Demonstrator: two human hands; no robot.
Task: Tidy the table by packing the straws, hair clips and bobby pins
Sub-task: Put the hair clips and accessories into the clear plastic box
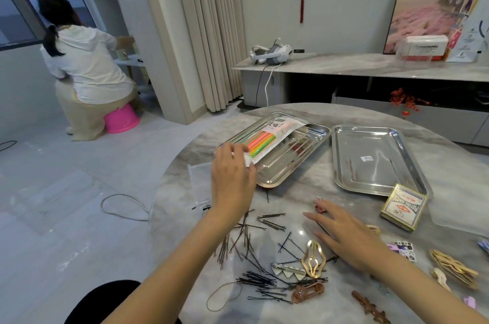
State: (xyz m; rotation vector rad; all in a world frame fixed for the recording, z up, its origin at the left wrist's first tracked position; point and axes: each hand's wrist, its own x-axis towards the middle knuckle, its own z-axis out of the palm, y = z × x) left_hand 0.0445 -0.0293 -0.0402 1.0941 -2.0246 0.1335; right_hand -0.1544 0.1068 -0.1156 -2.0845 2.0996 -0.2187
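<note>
From the head view, my left hand [232, 178] reaches out to eleven o'clock, its fingers [232, 150] curled over the near end of the straw packet [264, 143] and, as far as I can tell, pinching it. The packet lies slantwise in the left tray [291, 167] with that end riding over the rim. If I let go carelessly, I think it could tip back out onto the bench [304, 191]. I cannot tell whether the packet is sealed, so the straws might slip loose.

My right hand [344, 233] rests low at three o'clock with fingers [317, 217] straight and spread, holding nothing. The right tray [370, 159] sits beyond it at one o'clock.

The bobby pins [264, 252] lie scattered and crossed at six o'clock, tangled among the gold clip [313, 261], the heart clip [288, 270] and the brown clip [308, 292]. They look thin and flat on a smooth top, so a sweeping grab may skid them towards the bench edge at seven o'clock, or drag a clip along with them. More clips lie at four o'clock, easy to overlook
</note>
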